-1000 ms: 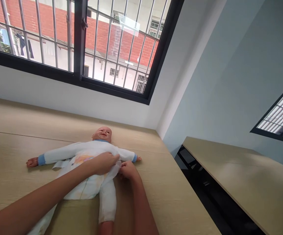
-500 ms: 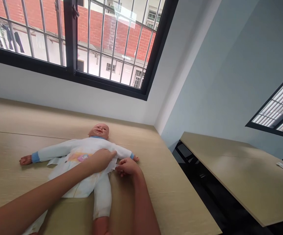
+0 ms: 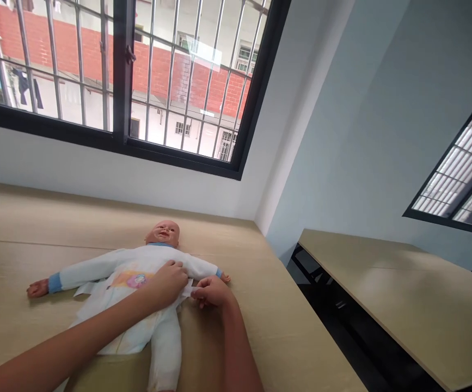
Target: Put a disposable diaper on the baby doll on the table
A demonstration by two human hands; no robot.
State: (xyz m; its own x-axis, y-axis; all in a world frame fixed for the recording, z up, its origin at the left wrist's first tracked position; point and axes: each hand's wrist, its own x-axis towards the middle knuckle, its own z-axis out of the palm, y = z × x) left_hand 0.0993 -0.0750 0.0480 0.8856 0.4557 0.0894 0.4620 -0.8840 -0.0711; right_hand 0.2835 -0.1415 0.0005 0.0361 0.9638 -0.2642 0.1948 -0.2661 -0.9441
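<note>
A baby doll [image 3: 138,256] in a white outfit with blue cuffs lies on its back on the table, head toward the window. A white diaper [image 3: 117,305] with an orange-and-pink printed band is spread over its belly and hips. My left hand [image 3: 170,286] reaches across the belly, fingers bent and closed at the diaper's edge by the doll's side; its fingertips are partly hidden. Beside it my right hand [image 3: 213,292] pinches a white diaper tab [image 3: 189,288], pulled out toward the right. Another tab [image 3: 84,289] sticks out loose on the doll's other side.
The light wooden table [image 3: 260,326] ends in a slanting edge on the right. Past a dark gap stands a second table [image 3: 382,283]. A barred window [image 3: 178,81] with a black frame is in the wall ahead, and another window [image 3: 456,174] is at right.
The view has tilted up slightly, so doll and table sit lower. My left hand has shifted a little, and my right hand still grips the tab, which now looks stretched out more.
</note>
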